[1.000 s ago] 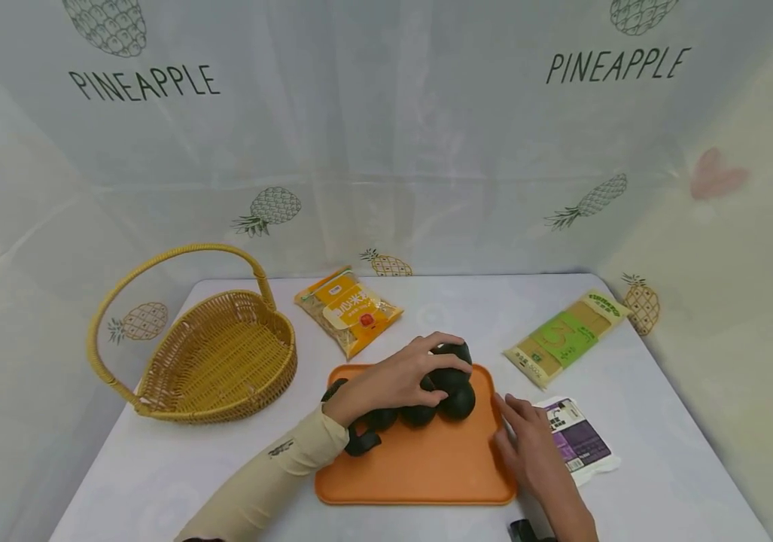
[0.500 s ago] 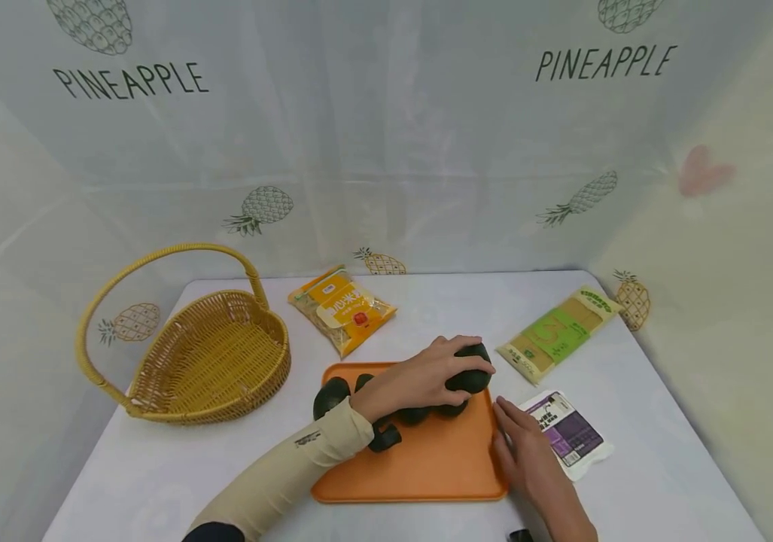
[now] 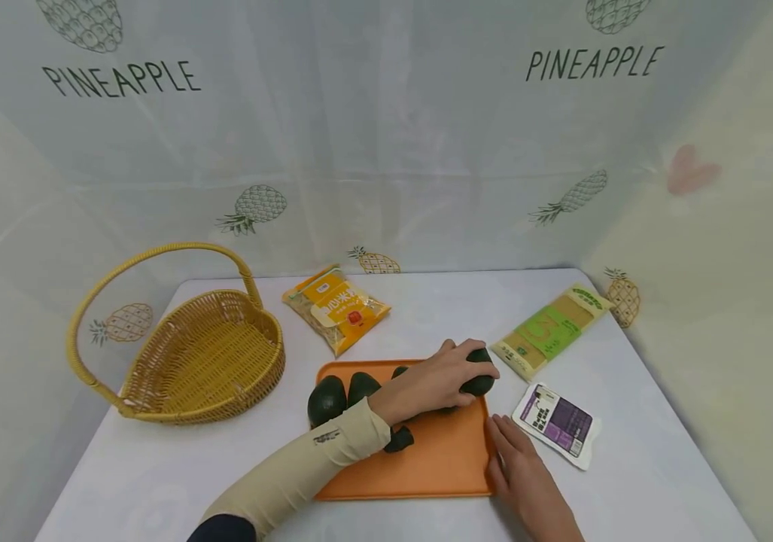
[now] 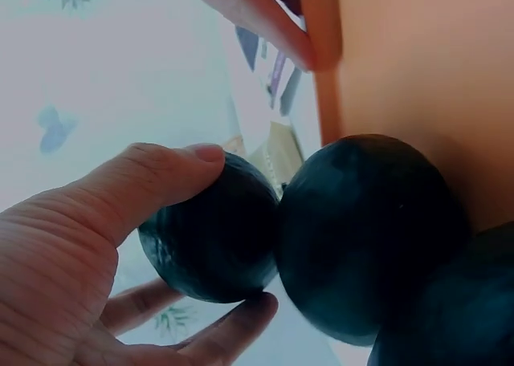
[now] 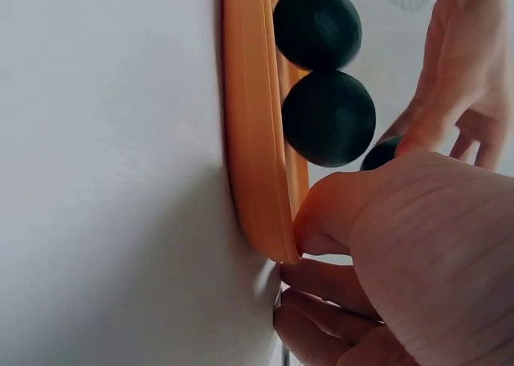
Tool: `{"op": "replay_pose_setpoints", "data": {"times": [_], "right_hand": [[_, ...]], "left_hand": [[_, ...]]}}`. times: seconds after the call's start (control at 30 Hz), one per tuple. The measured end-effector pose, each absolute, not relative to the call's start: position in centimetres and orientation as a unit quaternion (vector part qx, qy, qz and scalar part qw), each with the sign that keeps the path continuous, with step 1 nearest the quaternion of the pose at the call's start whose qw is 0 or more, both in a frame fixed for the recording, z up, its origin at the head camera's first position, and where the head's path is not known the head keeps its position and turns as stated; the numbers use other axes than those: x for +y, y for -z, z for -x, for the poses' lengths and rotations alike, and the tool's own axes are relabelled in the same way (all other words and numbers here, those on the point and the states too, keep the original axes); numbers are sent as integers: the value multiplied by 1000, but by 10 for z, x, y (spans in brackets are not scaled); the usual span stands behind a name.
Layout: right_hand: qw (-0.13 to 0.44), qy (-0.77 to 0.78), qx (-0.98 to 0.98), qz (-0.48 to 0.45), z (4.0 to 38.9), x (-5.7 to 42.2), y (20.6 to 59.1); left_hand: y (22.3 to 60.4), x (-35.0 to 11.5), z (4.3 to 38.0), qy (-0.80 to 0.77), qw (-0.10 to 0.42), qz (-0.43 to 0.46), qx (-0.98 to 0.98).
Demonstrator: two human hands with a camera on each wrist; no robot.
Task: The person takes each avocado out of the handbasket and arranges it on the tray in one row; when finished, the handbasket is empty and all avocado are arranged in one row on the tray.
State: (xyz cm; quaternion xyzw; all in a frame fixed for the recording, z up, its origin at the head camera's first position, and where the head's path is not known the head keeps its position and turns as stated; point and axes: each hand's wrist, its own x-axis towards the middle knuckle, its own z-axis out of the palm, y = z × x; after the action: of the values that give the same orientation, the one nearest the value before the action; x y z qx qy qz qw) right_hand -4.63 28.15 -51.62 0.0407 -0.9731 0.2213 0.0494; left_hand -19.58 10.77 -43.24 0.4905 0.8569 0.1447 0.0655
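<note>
My left hand (image 3: 436, 380) reaches across the orange tray (image 3: 420, 474) and grips a dark green avocado (image 3: 478, 385) over its far right corner. In the left wrist view the thumb and fingers hold this avocado (image 4: 233, 241) from opposite sides, right by another avocado (image 4: 361, 237); whether they touch I cannot tell. More avocados (image 3: 327, 401) line the tray's far side, partly hidden by my left arm. At the tray's right side lies my right hand (image 3: 524, 478). In the right wrist view its thumb touches the tray wall (image 5: 257, 141), with the fingers alongside.
A yellow wicker basket (image 3: 199, 354) with a tall handle stands at the left. An orange grain bag (image 3: 336, 309) lies behind the tray. A green-labelled noodle pack (image 3: 552, 331) and a purple-and-white packet (image 3: 558, 425) are at the right. Pineapple-print cloth (image 3: 359, 150) hangs behind.
My left hand has carried the avocado to the right, from above the others to the tray's far right corner. My right hand has slid slightly nearer me, uncovering more of the purple-and-white packet.
</note>
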Motion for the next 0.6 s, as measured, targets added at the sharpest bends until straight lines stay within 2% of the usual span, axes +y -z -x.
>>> {"op": "replay_pose_setpoints", "data": {"times": [0.13, 0.3, 0.6], "right_hand": [[40, -224, -973, -28, 39, 278, 516], [69, -214, -974, -36, 31, 273, 519], [86, -211, -973, -28, 26, 275, 517]], "left_hand": [[437, 111, 194, -121, 46, -484, 865], [444, 116, 192, -64, 15, -485, 872], [450, 130, 188, -37, 13, -482, 875]]}}
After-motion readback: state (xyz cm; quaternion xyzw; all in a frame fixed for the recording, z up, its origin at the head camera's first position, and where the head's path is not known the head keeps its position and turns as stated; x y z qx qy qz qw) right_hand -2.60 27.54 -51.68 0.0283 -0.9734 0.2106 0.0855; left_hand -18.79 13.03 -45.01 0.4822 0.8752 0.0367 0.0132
